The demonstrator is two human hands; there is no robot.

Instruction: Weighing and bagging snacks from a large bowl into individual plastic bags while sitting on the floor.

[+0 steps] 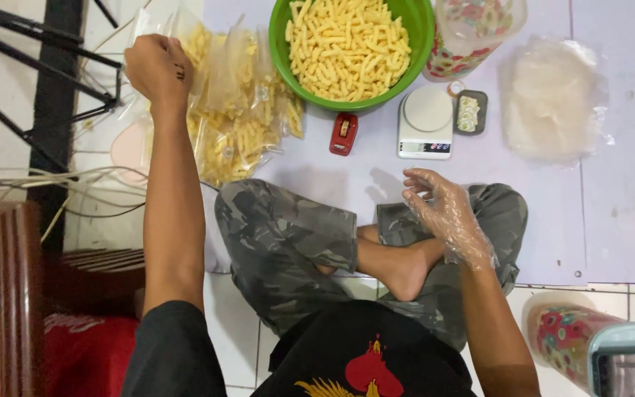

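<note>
My left hand (159, 68) reaches far out to the left, fingers curled, at the edge of a heap of clear bags filled with yellow snack sticks (242, 117); whether it grips a bag cannot be seen. My right hand (446, 213), inside a thin clear plastic glove, hovers open above my crossed legs, holding nothing. A green bowl (282, 59) full of the same yellow sticks stands ahead of me. In front of it are a small white kitchen scale (426, 121) and a red stapler (344, 134).
A stack of empty clear bags (550, 99) lies at the right on the pale mat. Flowered plastic jars stand at top right (472, 33) and bottom right (597, 345). A small dark tray (470, 112) sits beside the scale. Black metal legs and cables are at left.
</note>
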